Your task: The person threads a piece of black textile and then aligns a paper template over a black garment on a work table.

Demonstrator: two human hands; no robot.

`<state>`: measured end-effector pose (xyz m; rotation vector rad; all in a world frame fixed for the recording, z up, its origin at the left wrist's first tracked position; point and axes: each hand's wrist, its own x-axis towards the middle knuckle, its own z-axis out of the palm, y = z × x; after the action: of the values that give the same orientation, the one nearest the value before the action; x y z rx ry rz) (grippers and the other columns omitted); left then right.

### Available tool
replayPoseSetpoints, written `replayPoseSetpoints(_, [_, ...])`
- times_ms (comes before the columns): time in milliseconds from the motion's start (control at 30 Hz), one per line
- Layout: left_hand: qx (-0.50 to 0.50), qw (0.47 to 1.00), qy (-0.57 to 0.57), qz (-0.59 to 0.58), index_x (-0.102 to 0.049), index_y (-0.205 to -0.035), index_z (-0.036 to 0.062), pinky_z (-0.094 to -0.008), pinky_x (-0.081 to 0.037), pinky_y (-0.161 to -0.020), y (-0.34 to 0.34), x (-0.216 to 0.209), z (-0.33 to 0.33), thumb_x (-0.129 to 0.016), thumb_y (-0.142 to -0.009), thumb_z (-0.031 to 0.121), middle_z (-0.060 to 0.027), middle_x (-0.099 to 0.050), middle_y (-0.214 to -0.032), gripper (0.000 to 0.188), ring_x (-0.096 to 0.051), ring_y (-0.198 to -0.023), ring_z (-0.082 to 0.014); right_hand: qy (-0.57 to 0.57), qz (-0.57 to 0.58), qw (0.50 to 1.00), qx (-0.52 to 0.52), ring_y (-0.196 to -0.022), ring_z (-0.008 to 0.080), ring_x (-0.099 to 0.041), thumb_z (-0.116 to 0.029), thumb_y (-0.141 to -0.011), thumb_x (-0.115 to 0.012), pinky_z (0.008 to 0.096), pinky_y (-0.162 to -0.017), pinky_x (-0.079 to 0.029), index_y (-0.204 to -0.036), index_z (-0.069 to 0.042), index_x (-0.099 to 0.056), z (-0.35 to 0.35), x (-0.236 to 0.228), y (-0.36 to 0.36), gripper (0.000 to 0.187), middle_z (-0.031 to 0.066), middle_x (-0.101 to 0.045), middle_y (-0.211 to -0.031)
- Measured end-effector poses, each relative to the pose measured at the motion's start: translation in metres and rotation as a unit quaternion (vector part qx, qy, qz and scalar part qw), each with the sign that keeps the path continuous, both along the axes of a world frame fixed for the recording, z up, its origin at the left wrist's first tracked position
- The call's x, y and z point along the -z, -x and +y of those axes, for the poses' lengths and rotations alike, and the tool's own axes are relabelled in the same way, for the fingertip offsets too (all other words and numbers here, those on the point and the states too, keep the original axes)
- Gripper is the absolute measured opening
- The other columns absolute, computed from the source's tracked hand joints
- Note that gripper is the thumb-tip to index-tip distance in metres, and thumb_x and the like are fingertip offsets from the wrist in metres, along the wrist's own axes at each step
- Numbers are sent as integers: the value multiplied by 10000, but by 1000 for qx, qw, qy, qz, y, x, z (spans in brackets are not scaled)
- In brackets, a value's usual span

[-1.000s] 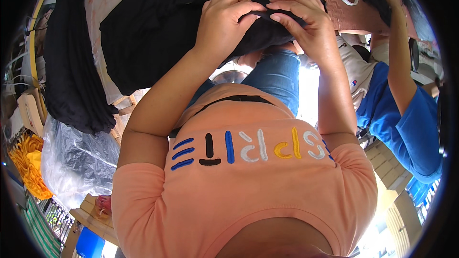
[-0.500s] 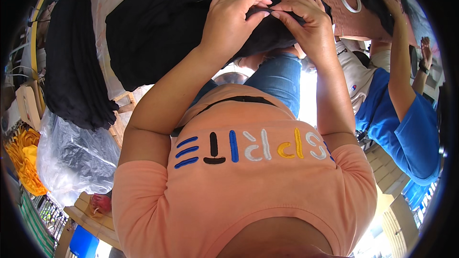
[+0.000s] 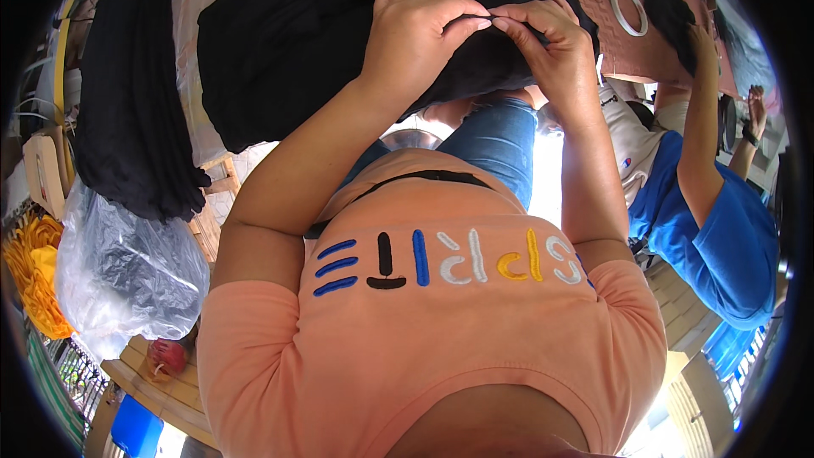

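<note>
A large piece of black fabric [image 3: 297, 42] lies spread over the work surface in front of me. My left hand [image 3: 421, 25] pinches a folded edge of it between thumb and forefinger. My right hand [image 3: 547, 34] pinches the same edge just to the right, and the fingertips of both hands almost touch. Whether a pin or needle sits between the fingertips is too small to tell. Below the hands, the fabric drapes toward my lap, above my jeans [image 3: 492, 140].
More black cloth [image 3: 127, 93] hangs at the left, over a pale plastic sheet [image 3: 193, 59]. A clear plastic bag [image 3: 136, 263] and yellow-orange fabric [image 3: 34, 271] are beside it. On the brown table, at the right, lies a white ring [image 3: 629, 12]. A co-worker in blue [image 3: 721, 237] sits right, one hand on dark cloth.
Both hands have shifted slightly right, still pinching the fabric edge, their fingertips closer together. The view has moved a little. The co-worker's near arm has lowered slightly.
</note>
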<state>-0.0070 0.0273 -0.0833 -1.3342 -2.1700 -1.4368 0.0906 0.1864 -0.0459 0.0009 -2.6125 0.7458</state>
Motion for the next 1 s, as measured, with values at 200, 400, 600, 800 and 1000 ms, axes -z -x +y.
replayPoseSetpoints(200, [-23, 998, -35, 40, -680, -861, 120, -316, -453, -743, 10, -20, -30, -716, -723, 182, -21, -662, -857, 156, -606, -793, -201, -43, 74, 994, 70, -783, 240, -609, -97, -801, -638, 347, -843, -423, -857, -73, -645, 4, -6, 9, 62, 60, -641, -804])
replayPoseSetpoints(400, [-178, 959, -25, -220, -656, -976, 42, -275, -468, -795, 51, -42, -126, -683, -785, 181, -97, -648, -966, 238, -615, -902, -186, 66, 21, 993, 92, -765, 246, -615, -62, -840, -599, 292, -699, -470, -886, -19, -608, -9, 24, 5, 64, 121, -624, -827])
replayPoseSetpoints(600, [-232, 967, 66, -86, -695, -945, 110, -258, -465, -788, 63, -12, -160, -655, -807, 165, -45, -668, -944, 153, -624, -884, -178, 79, -4, 993, 91, -779, 241, -618, -77, -850, -594, 295, -708, -471, -899, -19, -607, -18, 43, 20, 77, 128, -629, -847])
replayPoseSetpoints(800, [-219, 966, 138, 1, -706, -930, 138, -290, -458, -822, 72, 3, -152, -659, -794, 182, -27, -660, -967, 151, -604, -918, -204, 94, -10, 991, 100, -777, 241, -620, -81, -848, -597, 293, -709, -472, -900, -22, -611, -24, 47, 25, 80, 126, -633, -845])
replayPoseSetpoints(1000, [-241, 959, 152, 13, -708, -931, 136, -302, -466, -802, 75, 16, -146, -682, -769, 201, -30, -660, -950, 177, -605, -896, -217, 95, -11, 991, 93, -771, 240, -621, -88, -847, -601, 291, -708, -473, -902, -24, -613, -23, 47, 26, 85, 120, -633, -841])
